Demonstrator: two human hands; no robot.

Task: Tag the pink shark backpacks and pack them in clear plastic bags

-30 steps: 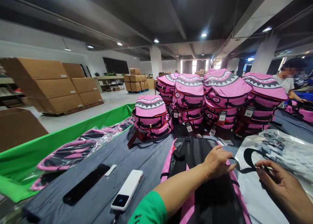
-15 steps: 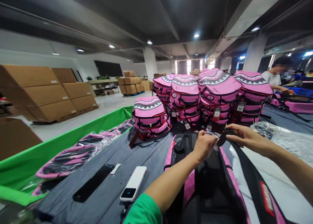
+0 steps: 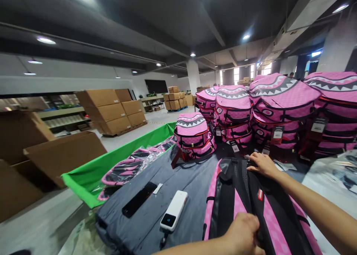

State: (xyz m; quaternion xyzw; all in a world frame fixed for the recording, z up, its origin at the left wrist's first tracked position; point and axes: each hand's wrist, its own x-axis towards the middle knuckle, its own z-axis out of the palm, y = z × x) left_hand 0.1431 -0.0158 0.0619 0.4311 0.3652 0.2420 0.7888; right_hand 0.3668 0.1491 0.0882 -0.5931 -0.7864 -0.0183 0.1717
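A pink and black backpack (image 3: pixel 213 199) lies with its strap side up on the dark cloth in front of me. My left hand (image 3: pixel 241 231) is closed over its lower middle, fingers curled round a pink and black shoulder strap (image 3: pixel 240 203). The grip's underside is hidden. At the backpack's top end, my right hand (image 3: pixel 263 165) has its fingers bent and close together on the top edge, near the strap tops. The other shoulder strap, with a small red label (image 3: pixel 260 194), lies flat on the back panel.
Stacked pink backpacks (image 3: pixel 232 115) with hanging tags stand behind. To the left lie a black phone (image 3: pixel 139 199) and a white power bank (image 3: pixel 174 210). Plastic-wrapped pink pieces (image 3: pixel 125 169) fill a green-walled bin (image 3: pixel 83 180). Clear plastic (image 3: pixel 334 173) lies right; cartons (image 3: pixel 106 112) stand farther off.
My hands have parted from the strap end they held together. The left moved down to the backpack's middle; the right stays at its top. The long strap now lies on the backpack. My view turned left.
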